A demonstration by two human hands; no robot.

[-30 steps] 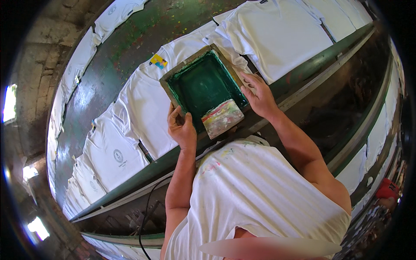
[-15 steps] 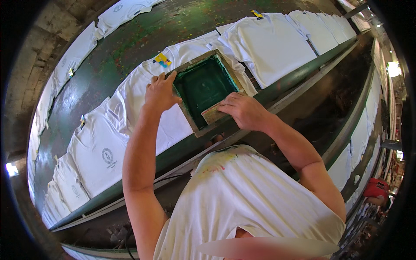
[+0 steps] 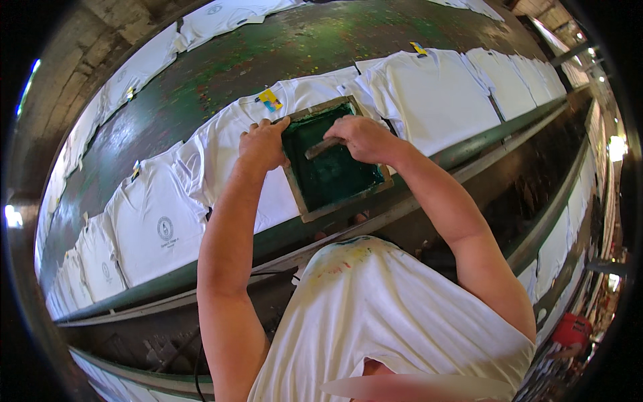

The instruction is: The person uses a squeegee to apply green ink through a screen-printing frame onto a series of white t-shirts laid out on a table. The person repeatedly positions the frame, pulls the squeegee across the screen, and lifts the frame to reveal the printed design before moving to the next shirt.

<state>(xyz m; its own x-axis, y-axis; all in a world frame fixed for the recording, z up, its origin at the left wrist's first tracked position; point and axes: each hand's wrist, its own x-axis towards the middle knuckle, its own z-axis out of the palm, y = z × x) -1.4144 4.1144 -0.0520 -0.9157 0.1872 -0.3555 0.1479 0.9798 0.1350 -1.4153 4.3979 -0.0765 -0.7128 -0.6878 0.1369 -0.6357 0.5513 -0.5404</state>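
A square screen-printing frame (image 3: 345,203) with a dark green mesh lies on a white T-shirt (image 3: 273,195) spread on the long table. My left hand (image 3: 263,145) grips the frame's left side near its far corner, the thumb along the wood. In my right hand (image 3: 368,139) is a squeegee (image 3: 321,149), held over the middle of the mesh towards the far side. Whether its blade touches the mesh I cannot tell. Green ink coats the inner edges of the frame. A yellow and blue tag (image 3: 270,100) shows at the shirt's collar.
To the left lies a white T-shirt with a dark round print (image 3: 142,234), with more shirts beyond it. Plain white shirts (image 3: 439,94) continue to the right. The green table (image 3: 228,63) is paint-spotted. A person in red (image 3: 571,330) is far off at the lower right.
My right hand has carried the squeegee from the near edge of the frame to over its middle and far part. My left hand keeps its hold. The whole view has shifted slightly.
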